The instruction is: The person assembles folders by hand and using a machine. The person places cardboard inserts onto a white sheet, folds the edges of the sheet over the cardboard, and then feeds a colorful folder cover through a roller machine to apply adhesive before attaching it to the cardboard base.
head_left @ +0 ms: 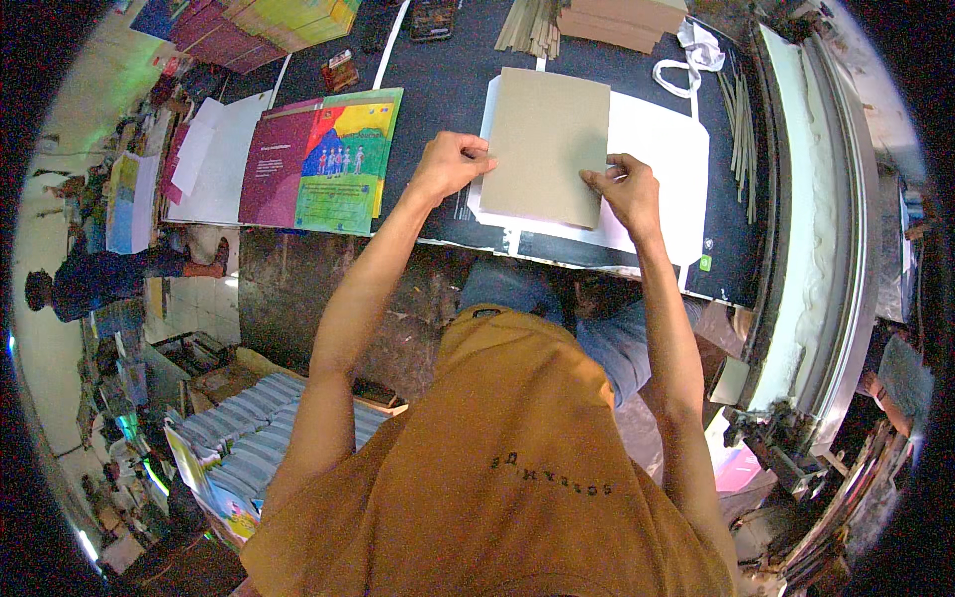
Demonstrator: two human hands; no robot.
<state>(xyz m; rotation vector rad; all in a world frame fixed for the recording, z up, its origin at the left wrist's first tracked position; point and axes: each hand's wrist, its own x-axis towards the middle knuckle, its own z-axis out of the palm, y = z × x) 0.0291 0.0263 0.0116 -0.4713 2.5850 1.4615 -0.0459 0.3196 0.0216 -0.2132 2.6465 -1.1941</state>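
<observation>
Tan board (547,149), one, rectangular: lay over a white sheet (659,179) on the black-topped table (438,95); whether it rested fully flat could not be told. Left hand (458,165): thumb and fingers pinched the board's left edge. Right hand (625,191): gripped the right edge, thumb on the upper face. Handling, by judgement: the board seemed light, stiff and matt, little inclined to slip, its corners prone to denting; opposite long edges offered the best hold.
</observation>
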